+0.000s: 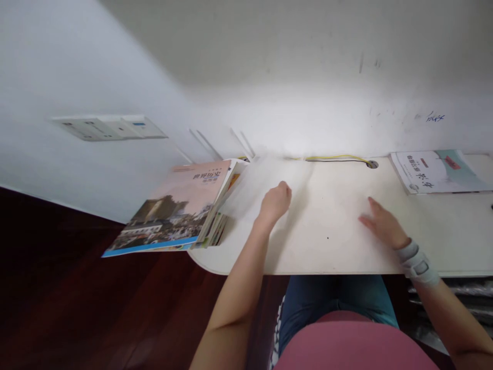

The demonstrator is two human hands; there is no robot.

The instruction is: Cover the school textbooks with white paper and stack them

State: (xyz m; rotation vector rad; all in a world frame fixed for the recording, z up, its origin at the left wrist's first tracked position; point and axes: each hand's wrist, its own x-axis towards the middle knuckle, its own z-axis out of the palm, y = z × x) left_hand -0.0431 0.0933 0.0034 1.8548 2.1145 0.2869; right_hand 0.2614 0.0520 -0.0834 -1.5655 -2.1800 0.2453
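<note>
At your far left, a white socket panel [111, 127] sits on the wall [34, 82]. Just right of it and lower, a stack of books [165, 205] lies at the left end of the white surface [331, 221], jutting out past its rounded corner; the top cover shows a pink sky over buildings and a crowd, with a blue strip along the near edge. Beside the stack's right side is a pale sheet [250, 187], blurred and slightly see-through, above the surface. Your left hand [275, 201] has its fingers curled in, gripping this sheet, its exact edges too blurred to trace. Farther right, a yellow cable [339, 156] runs along the back edge to a round cable hole [372, 164]. Your right hand [385, 226] is released and empty, thumb and fingers apart, over the surface, with a grey-white band [418, 262] round its wrist. At the far right, pale books [427, 174] lie flat near the wall.
</note>
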